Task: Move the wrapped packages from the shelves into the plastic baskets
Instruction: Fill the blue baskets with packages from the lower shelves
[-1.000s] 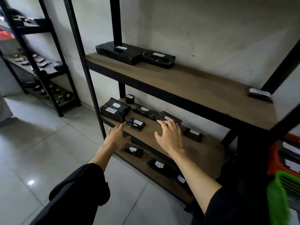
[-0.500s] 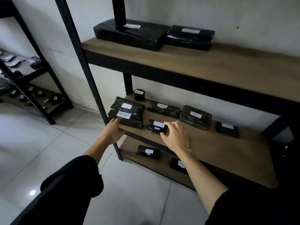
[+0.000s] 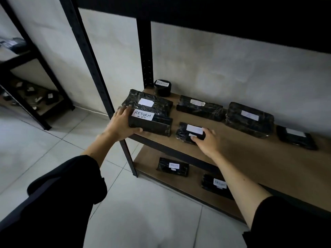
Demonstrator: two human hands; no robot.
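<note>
I see both hands working the middle shelf (image 3: 241, 158) at once, which I judge is meant to clear two packages in a single trip to the baskets, none of which are in view. My left hand (image 3: 120, 125) wraps the near-left end of the RETURN package (image 3: 149, 122): fingers lie over its top edge and the thumb hooks along the front face, so the grip holds that box, which sits at 3 o'clock from the palm, against the larger package (image 3: 146, 102) behind it at 12 o'clock. My right hand (image 3: 208, 140) curls onto the small package (image 3: 189, 132), which lies at 10 o'clock from the knuckles; fingertips pinch its near-right corner, a narrow grip holding it. Both packages rest on the shelf, not yet lifted. Other wrapped packages lie further right and on the lower shelf (image 3: 150, 158).
</note>
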